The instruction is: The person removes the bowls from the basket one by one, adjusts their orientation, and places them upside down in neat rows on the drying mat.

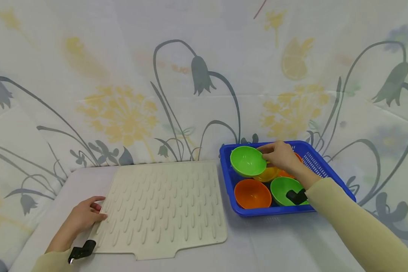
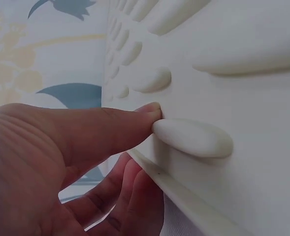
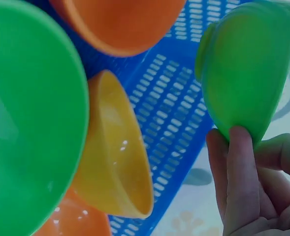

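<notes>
Right hand: I see my right hand (image 1: 281, 156) over the far part of the blue basket (image 1: 329, 177), its fingers (image 3: 241, 167) pinching the rim of a light green bowl (image 1: 247, 161). The right wrist view shows fingertips pressed on the bowl's outer wall, so this hand is gripping it.
Light green bowl: it sits tilted at the basket's far left corner, its opening turned toward me, raised above the other bowls.
Other bowls in the basket: a yellow bowl (image 1: 268, 174) lies just under the held one, an orange bowl (image 1: 252, 193) sits at the near left, and a darker green bowl (image 1: 283, 190) is beside it on the right. Another orange bowl (image 1: 285, 174) shows partly behind my hand.
Blue basket: it stands on the counter (image 1: 275, 241) just right of the mat, with slotted walls and floor.
Left hand: my left hand (image 1: 84, 216) rests at the left edge of the cream drying mat (image 1: 163, 207). In the left wrist view the thumb (image 2: 110, 129) lies on top against one raised ridge, and the other fingers (image 2: 130, 196) curl under the mat's rim, so the hand is pinching that edge.
Drying mat: it lies flat on the counter, covered with rows of raised oval ridges, between my left hand and the basket.
Backdrop: a pale cloth printed with yellow and grey flowers (image 1: 122, 113) covers the counter and hangs behind it.
</notes>
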